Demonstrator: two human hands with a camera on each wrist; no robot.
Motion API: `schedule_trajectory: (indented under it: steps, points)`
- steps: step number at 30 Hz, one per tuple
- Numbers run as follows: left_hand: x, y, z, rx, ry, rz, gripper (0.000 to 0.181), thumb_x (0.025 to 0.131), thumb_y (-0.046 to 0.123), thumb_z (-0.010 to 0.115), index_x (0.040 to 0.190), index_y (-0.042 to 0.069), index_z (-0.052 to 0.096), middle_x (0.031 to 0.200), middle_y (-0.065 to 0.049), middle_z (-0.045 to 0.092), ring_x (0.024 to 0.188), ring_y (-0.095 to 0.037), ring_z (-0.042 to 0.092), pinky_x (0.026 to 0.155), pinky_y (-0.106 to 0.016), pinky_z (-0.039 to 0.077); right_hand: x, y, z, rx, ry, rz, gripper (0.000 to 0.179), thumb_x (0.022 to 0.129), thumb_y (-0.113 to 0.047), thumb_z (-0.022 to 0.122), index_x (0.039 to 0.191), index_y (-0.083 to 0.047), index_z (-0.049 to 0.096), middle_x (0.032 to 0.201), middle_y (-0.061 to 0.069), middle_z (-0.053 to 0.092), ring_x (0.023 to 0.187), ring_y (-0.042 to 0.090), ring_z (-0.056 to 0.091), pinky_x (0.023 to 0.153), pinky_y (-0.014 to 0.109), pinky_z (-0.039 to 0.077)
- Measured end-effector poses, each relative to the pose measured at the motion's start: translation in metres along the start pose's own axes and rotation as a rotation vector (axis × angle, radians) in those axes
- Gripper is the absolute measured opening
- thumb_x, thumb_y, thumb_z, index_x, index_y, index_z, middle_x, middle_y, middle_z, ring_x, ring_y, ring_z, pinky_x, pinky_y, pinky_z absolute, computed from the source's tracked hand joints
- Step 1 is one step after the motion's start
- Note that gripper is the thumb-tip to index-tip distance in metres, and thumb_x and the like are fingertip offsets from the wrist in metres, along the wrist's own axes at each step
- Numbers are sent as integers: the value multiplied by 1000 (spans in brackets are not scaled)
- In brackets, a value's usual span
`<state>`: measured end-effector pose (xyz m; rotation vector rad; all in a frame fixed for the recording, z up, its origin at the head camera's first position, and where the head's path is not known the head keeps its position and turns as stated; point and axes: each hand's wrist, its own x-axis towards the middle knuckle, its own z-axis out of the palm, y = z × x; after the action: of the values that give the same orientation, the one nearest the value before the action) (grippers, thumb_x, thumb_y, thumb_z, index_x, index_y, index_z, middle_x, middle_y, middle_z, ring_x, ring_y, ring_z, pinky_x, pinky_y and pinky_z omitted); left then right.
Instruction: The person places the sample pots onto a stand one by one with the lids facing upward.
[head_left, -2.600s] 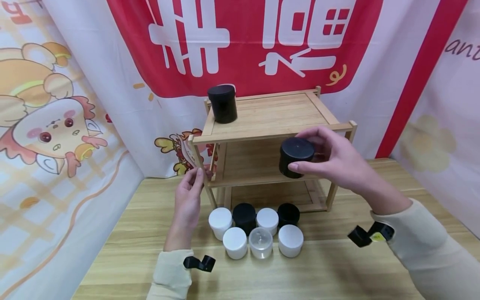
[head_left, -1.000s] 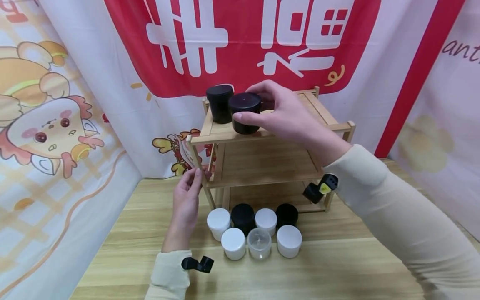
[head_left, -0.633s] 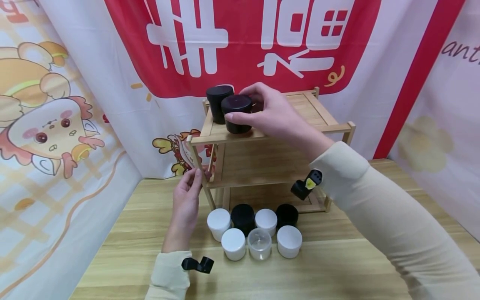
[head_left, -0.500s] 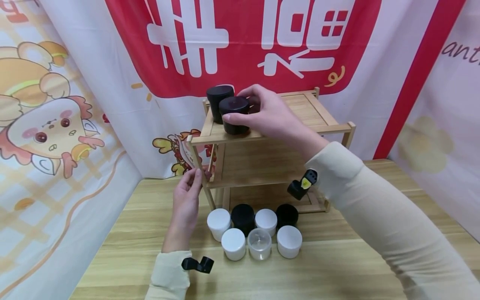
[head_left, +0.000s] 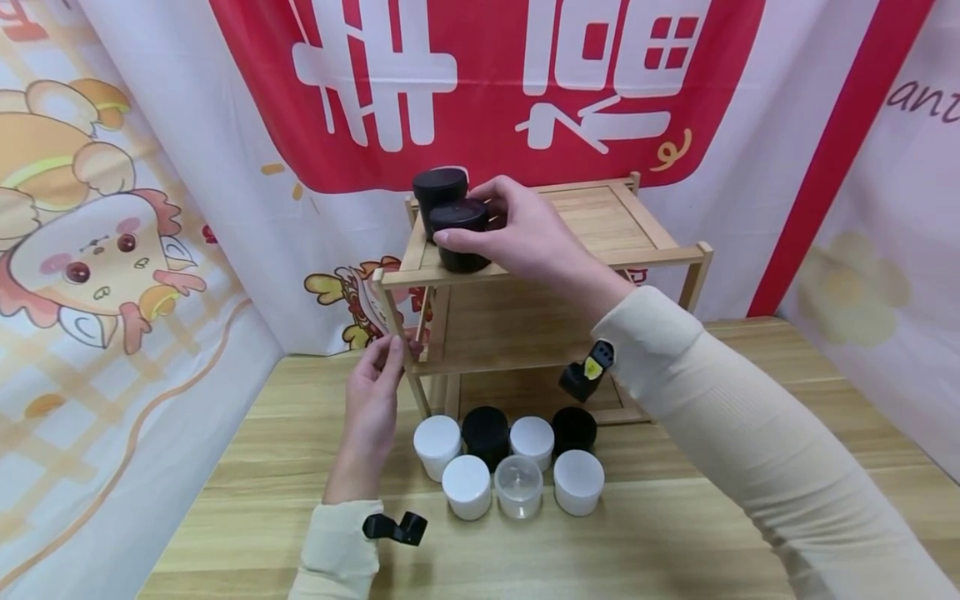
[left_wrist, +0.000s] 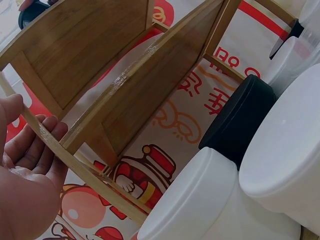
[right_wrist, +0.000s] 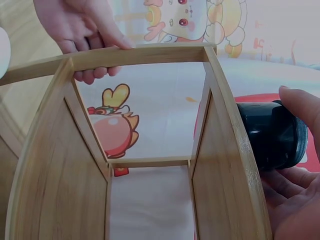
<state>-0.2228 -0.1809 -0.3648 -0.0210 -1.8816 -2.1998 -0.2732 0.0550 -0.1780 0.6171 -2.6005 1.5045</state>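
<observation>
In the head view my right hand [head_left: 532, 233] pinches a black lidded jar [head_left: 457, 215] between thumb and fingers, at the front left corner of the wooden rack's top shelf [head_left: 577, 218]. The right wrist view shows this jar [right_wrist: 272, 135] upright against the shelf board, its base at or very near the surface. Just behind it stands a second black jar [head_left: 438, 185], partly hidden. My left hand [head_left: 373, 400] holds the rack's front left post, thumb on the near side. In the left wrist view its fingers [left_wrist: 42, 142] curl behind that post.
On the table before the rack stand several white jars [head_left: 467, 487], two black jars [head_left: 486, 435] and a clear jar [head_left: 519, 487], in two rows. The rack's middle shelf [head_left: 525, 321] bears nothing visible. Printed cloth [head_left: 150, 167] hangs behind and at the sides.
My right hand has carried the black jar from before the middle shelf up and left to the top shelf, then slightly further left and lower. The left hand has stayed on the post.
</observation>
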Motion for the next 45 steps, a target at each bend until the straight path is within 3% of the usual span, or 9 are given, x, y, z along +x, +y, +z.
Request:
schedule_trajectory:
  steps: [6, 13, 18, 26, 33, 40, 45]
  points:
    - [-1, -1, -1, 1, 3, -18, 41, 114, 36, 54, 141, 7, 58, 151, -18, 53, 136, -16, 56, 131, -34, 37, 2, -2, 4, -14, 5, 18, 65, 93, -43, 84, 147, -22, 55, 139, 3, 65, 121, 20, 64, 101, 38, 61]
    - [-1, 0, -1, 1, -1, -10, 49, 114, 36, 54, 147, 0, 53, 149, -18, 54, 135, -17, 57, 130, -34, 38, 4, -5, 7, -22, 14, 23, 63, 93, -44, 83, 145, -22, 55, 139, 2, 66, 121, 19, 64, 104, 38, 59]
    - [-2, 2, 0, 0, 15, -13, 39, 113, 35, 54, 140, 7, 59, 151, -20, 53, 134, -16, 57, 128, -33, 40, 4, -7, 10, -34, 30, 25, 64, 92, -47, 83, 146, -24, 57, 141, 2, 66, 124, 18, 63, 104, 38, 60]
    - [-3, 3, 0, 13, 24, -26, 40, 113, 37, 55, 141, 9, 59, 142, -5, 59, 136, -14, 55, 129, -34, 39, 5, -9, 16, -31, 63, 39, 65, 91, -49, 84, 146, -24, 58, 138, 2, 67, 121, 18, 64, 98, 36, 61]
    - [-2, 2, 0, 3, 8, -11, 39, 113, 38, 55, 140, 9, 59, 153, -20, 51, 136, -16, 56, 129, -34, 39, 4, -11, 20, -9, 113, 56, 68, 89, -48, 87, 142, -19, 56, 134, 2, 68, 116, 18, 66, 95, 33, 62]
    - [-2, 3, -1, 14, 10, -16, 41, 113, 39, 55, 141, 10, 58, 150, -14, 55, 139, -16, 55, 130, -33, 38, 2, -14, 26, 6, 159, 39, 67, 86, -46, 89, 137, -18, 56, 130, 1, 69, 110, 16, 67, 94, 28, 62]
    - [-1, 1, -1, 25, 10, -19, 42, 113, 40, 55, 141, 9, 58, 152, -18, 53, 137, -16, 56, 129, -34, 39, 2, -16, 31, 0, 169, 40, 69, 86, -46, 89, 139, -17, 55, 131, 1, 69, 112, 16, 66, 95, 28, 61]
